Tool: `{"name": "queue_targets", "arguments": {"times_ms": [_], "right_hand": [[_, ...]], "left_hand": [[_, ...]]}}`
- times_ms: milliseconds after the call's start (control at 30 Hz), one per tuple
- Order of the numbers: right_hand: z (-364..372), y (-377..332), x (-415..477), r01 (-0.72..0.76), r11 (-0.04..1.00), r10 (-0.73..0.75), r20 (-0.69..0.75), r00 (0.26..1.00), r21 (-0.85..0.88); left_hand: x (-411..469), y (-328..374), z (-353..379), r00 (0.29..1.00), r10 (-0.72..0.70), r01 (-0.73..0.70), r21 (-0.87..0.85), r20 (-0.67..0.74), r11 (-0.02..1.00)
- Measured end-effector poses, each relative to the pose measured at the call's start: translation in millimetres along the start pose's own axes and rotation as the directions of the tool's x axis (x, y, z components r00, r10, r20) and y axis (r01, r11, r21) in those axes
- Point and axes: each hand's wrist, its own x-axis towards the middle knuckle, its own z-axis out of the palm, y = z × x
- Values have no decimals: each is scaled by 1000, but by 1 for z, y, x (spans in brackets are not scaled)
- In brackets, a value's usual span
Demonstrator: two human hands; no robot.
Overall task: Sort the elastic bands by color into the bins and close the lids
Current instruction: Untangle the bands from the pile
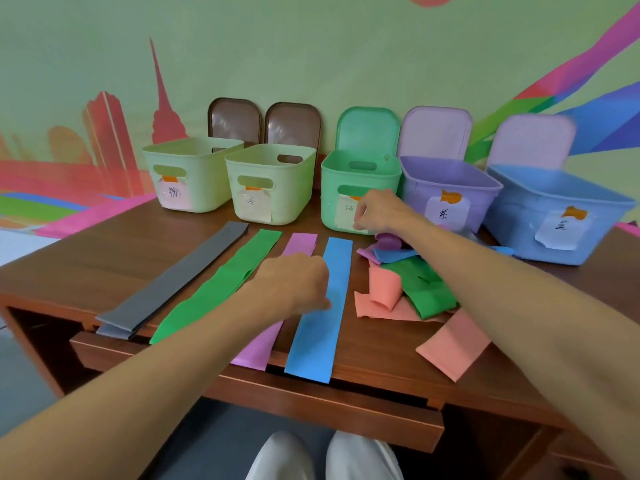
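Four elastic bands lie flat side by side on the wooden table (pixel 104 251): a grey band (pixel 173 282), a green band (pixel 214 289), a purple band (pixel 299 244) and a blue band (pixel 318 334). My left hand (pixel 294 282) is curled over the purple band, its fingertips pinching the blue band's left edge. My right hand (pixel 377 211) hovers with curled fingers just beyond the blue band's far end, in front of the green bin (pixel 360 174). Whether it holds anything is unclear. A tangled pile of bands (pixel 408 282) lies to the right, with a salmon band (pixel 453 344) beside it.
Along the wall stand two pale green bins (pixel 194 174) (pixel 270 181), the green bin, a purple bin (pixel 446 188) and a blue bin (pixel 554 209), all open. Two brown lids (pixel 233 119) (pixel 292 123) lean on the wall. The flat bands overhang the table's front edge.
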Motion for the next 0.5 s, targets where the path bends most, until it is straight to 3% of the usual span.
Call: {"name": "queue_targets", "arguments": {"times_ms": [100,233,400,500], "right_hand": [[-23,17,-28,57,998,-55,95,994,-23],[-45,57,-69,72,997,-70,49,996,-39],[-67,119,-115,30,984,-22,-45,999,173],[-70,154,-133,6,947,34,-116,993,322]], "left_hand": [[5,7,-3,993,94,-103,-145,-66,984],[7,33,0,960,215,-266,-343,-178,901],[20,73,9,929,328,-370,-505,-173,780],[32,99,10,919,315,-394,-611,-239,686]]}}
